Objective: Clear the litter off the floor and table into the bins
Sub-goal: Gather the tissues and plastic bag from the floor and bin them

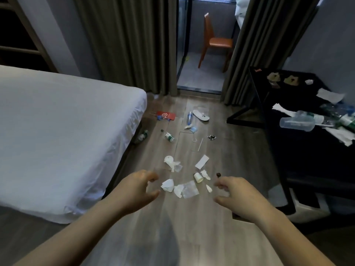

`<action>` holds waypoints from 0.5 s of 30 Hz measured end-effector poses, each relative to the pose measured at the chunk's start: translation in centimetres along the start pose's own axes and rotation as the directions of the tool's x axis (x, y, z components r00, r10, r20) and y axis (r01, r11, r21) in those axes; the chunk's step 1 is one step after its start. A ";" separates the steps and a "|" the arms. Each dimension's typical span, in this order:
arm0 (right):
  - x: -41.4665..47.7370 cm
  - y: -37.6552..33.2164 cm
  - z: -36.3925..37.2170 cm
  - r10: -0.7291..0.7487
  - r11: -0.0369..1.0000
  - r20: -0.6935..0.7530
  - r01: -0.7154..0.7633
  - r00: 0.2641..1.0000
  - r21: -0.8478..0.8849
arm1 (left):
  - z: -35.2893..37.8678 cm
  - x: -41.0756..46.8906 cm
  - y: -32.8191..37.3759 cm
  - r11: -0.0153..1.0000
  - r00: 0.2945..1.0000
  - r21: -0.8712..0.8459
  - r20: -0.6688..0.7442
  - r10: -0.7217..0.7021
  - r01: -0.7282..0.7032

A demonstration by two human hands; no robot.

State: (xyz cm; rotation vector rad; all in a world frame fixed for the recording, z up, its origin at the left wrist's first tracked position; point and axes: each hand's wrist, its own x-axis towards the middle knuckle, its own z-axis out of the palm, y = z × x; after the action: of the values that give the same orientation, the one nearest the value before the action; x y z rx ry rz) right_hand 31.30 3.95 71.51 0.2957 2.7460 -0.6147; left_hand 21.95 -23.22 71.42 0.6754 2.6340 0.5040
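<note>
Litter spread over wood floor between bed and black surface. Head view: both arms reach forward and low over the nearest cluster. Left hand hovers with thumb and fingers loosely curved, grip wide and holding nothing, just left of a crumpled tissue. Right hand mirrors it, grip likewise loose and empty, fingertips near a small dark scrap; cannot tell what the scrap is. Between the hands: the tissue, a clear plastic wrapper touching a second white scrap, and a small paper cup on its side. Just beyond: a white wad and a flat paper slip. Further off: a green-label bottle lying down, a thin stick, a small black packet, a clear bottle, a slipper and a red packet. Another bottle lies against the foot of the bed. On the surface: a clear plastic cup tipped over, crushed bottles and torn white paper. Orange chair stands beyond the parted curtains.
</note>
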 end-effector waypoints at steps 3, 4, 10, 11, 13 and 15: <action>4.2 0.7 -0.3 0.032 0.999 0.045 -0.033 0.998 0.013 | -0.3 3.9 -1.4 0.999 0.999 -0.035 0.033 -0.030 0.031; 5.5 0.8 -0.3 0.042 0.999 0.061 -0.043 0.997 0.013 | -0.4 5.3 -2.0 0.998 0.999 -0.044 0.043 -0.033 0.035; 14.4 0.9 0.6 0.117 0.993 0.079 -0.118 0.990 0.019 | -0.8 15.4 -5.8 0.999 0.991 -0.047 0.136 -0.013 0.020; 15.7 0.8 0.7 0.135 0.990 0.076 -0.137 0.988 0.024 | -1.0 17.1 -6.4 0.998 0.989 -0.055 0.150 -0.006 0.015; 18.5 0.5 1.1 0.176 0.984 0.081 -0.179 0.981 0.021 | -1.2 20.6 -7.6 0.998 0.987 -0.062 0.163 0.000 0.010; 21.6 0.3 1.6 0.206 0.978 0.097 -0.206 0.974 -0.010 | -1.3 23.9 -9.0 0.995 0.983 -0.098 0.184 0.003 0.015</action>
State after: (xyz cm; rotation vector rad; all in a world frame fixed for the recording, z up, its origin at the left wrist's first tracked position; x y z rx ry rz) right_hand 11.73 6.32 62.63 0.5288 2.5785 -0.5580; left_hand -1.54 -18.57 62.37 0.6502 2.4208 0.5398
